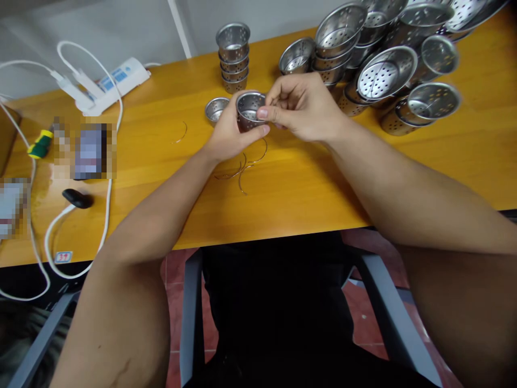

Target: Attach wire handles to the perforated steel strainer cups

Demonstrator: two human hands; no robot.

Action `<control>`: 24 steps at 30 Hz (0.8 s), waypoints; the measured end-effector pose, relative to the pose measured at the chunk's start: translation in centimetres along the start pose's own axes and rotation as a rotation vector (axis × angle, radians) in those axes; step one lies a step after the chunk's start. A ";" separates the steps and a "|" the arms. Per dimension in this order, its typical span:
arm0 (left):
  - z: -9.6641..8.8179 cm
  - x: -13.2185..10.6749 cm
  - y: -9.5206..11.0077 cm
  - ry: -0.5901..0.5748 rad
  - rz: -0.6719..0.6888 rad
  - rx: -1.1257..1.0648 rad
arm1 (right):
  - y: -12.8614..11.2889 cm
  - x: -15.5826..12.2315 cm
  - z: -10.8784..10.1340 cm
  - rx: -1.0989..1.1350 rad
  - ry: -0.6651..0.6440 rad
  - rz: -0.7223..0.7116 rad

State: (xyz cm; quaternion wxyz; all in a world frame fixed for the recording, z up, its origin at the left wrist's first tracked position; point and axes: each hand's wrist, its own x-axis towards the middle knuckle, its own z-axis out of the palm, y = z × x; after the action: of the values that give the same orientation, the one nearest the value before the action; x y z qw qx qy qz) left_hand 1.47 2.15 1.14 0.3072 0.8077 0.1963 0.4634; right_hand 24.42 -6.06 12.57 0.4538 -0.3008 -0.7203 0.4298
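My left hand [231, 131] is wrapped round a small perforated metal cup [249, 119], its mouth tilted up toward me. At the cup's right rim, my right hand [301, 108] has thumb and fingers pinched together; whether they grip the rim or something thin there I cannot make out. Just behind my left hand sits another small perforated cup [215, 109], partly hidden by it. Below the hands, several thin curved wire pieces [242, 170] lie on the wooden table [299, 188]. One more curved wire [184, 132] lies farther left.
A stack of small perforated cups [234, 59] stands at the back. Many larger perforated metal cups [337, 40] crowd the back right. On the left are a power strip [121, 81] with white cables, a green-and-yellow handle [40, 144], a blurred phone-like object [89, 151] and a black plug-like piece [77, 198].
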 end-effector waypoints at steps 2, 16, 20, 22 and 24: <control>0.0 0.0 -0.1 0.006 0.000 0.030 | -0.1 0.0 0.0 -0.010 -0.003 -0.001; 0.7 0.2 -1.1 0.059 -0.013 0.023 | 0.9 -0.2 -0.5 -0.140 0.028 -0.069; 0.6 0.6 -0.9 0.128 -0.038 0.020 | 0.5 -0.6 -0.4 -0.247 0.129 -0.105; 0.4 0.9 -0.2 0.134 -0.056 0.037 | -0.1 -0.9 -0.4 -0.330 0.121 -0.128; 0.4 1.3 0.7 0.151 -0.079 0.031 | -0.7 -1.2 -0.3 -0.408 0.082 -0.157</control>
State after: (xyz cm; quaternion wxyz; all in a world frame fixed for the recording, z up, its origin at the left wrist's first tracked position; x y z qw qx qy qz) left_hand 2.48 2.28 2.29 0.2969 0.7667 0.2577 0.5076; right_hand 25.18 -7.28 12.82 0.4444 -0.3466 -0.7946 0.2258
